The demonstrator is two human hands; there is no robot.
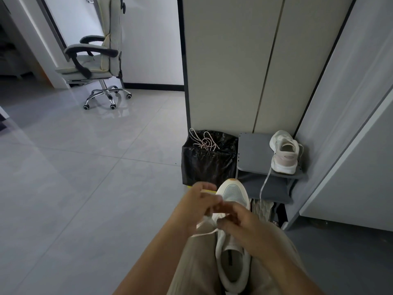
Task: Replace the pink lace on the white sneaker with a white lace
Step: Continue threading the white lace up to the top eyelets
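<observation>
Head view: white sneaker point(232, 250) on lap, long axis 6–12 o'clock, toe at 12. Left hand point(200, 201) pinches white lace point(205, 232) at 10 o'clock of eyelets. Right hand point(240, 220) curled over eyelets, grip unclear. Pink lace point(204, 141) discarded at 12 o'clock.

Two arms in shot, both uncovered. The left forearm point(153, 258) is bare from the wrist to the frame's bottom edge, and the right forearm point(282, 260) is the same. The left hand point(200, 200) is bare and smeared by motion blur, its fingers melting together. The right hand point(242, 221) is bare too and reads sharper, with knuckles and fingers distinct. Now the trousers point(197, 265): light khaki-beige cloth, plain and matte, with long, loose creases running down the leg. The same cloth covers the other leg and shows again just past the right forearm.
</observation>
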